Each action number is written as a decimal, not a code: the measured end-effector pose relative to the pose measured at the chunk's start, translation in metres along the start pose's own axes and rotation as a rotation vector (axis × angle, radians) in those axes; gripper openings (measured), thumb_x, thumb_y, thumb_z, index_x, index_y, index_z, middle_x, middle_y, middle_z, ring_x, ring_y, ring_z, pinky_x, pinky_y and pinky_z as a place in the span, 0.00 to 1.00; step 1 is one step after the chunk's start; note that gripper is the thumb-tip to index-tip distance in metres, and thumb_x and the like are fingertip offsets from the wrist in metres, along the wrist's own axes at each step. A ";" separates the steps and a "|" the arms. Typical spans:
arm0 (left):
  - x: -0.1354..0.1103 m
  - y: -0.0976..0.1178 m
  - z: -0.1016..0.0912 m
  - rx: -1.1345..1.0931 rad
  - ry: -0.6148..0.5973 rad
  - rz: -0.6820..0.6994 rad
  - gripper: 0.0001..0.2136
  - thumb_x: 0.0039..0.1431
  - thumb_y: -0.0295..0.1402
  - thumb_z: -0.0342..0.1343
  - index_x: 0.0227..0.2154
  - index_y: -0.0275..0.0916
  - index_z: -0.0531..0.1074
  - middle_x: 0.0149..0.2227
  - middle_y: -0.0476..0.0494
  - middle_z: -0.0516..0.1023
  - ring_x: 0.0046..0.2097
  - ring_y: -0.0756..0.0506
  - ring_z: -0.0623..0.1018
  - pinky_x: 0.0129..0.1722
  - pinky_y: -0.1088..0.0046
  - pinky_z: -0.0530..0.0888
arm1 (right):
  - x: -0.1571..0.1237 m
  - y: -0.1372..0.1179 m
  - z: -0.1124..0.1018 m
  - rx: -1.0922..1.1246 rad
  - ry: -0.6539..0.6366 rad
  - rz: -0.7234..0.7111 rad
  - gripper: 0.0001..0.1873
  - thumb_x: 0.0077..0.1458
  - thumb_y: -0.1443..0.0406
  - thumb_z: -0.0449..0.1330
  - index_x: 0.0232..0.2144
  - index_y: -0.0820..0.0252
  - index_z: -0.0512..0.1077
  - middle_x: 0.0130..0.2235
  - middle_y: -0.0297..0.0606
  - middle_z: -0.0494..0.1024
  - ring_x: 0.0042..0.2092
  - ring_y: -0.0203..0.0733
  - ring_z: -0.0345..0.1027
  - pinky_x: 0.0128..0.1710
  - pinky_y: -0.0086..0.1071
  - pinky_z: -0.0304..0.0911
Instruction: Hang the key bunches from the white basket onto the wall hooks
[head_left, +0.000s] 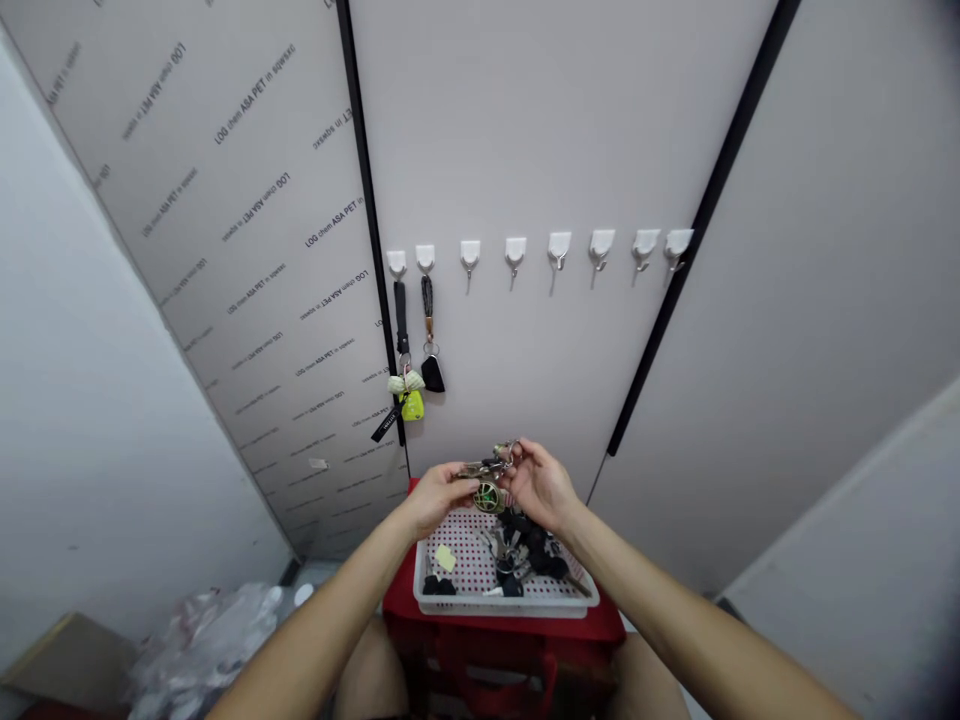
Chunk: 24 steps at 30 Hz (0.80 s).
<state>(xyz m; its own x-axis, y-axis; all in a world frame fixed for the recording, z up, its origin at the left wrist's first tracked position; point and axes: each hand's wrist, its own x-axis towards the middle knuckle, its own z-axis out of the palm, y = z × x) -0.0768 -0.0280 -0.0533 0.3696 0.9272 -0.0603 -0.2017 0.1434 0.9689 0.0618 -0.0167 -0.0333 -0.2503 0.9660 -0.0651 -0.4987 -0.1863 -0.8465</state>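
Note:
Both hands are raised over a white perforated basket [457,604] and pinch one keychain [489,478] between them. My left hand [437,494] grips its metal clip end. My right hand [537,482] holds the ring end with fingers curled. A round green and gold charm [487,497] dangles under the hands. Inside the basket lie several dark keychains [525,553] and a pale yellow tag [445,558].
A row of white wall hooks [558,246] runs across the grey panel. The two leftmost carry a strap with a yellow-green charm [410,398] and a strap with a black fob [432,372]. The basket rests on a red stool [501,630]. Crumpled plastic [202,630] lies lower left.

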 end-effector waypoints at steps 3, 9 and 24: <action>0.001 0.013 -0.001 0.033 0.082 0.036 0.12 0.34 0.34 0.55 0.23 0.31 0.65 0.20 0.51 0.66 0.22 0.57 0.64 0.25 0.79 0.60 | 0.000 0.000 -0.001 -0.069 0.020 -0.011 0.10 0.42 0.61 0.43 0.16 0.59 0.52 0.20 0.31 0.60 0.18 0.29 0.50 0.25 0.28 0.53; -0.006 0.029 0.005 0.291 -0.055 0.003 0.09 0.35 0.30 0.54 0.23 0.32 0.67 0.20 0.51 0.67 0.23 0.56 0.65 0.27 0.79 0.62 | 0.002 -0.001 -0.002 -0.226 0.045 -0.148 0.12 0.41 0.58 0.45 0.14 0.60 0.52 0.18 0.32 0.59 0.22 0.31 0.54 0.25 0.27 0.54; 0.023 0.070 0.005 0.874 0.401 0.319 0.08 0.42 0.30 0.44 0.19 0.33 0.67 0.18 0.51 0.66 0.23 0.54 0.63 0.23 0.81 0.60 | 0.031 -0.038 0.030 -0.879 0.024 -0.395 0.14 0.39 0.58 0.49 0.14 0.63 0.62 0.15 0.30 0.62 0.20 0.29 0.53 0.21 0.25 0.52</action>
<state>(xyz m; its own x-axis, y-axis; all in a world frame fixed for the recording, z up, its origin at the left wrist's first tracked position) -0.0779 0.0015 0.0141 0.0500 0.9489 0.3115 0.5563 -0.2854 0.7804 0.0485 0.0149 0.0126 -0.1759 0.9353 0.3069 0.2593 0.3448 -0.9022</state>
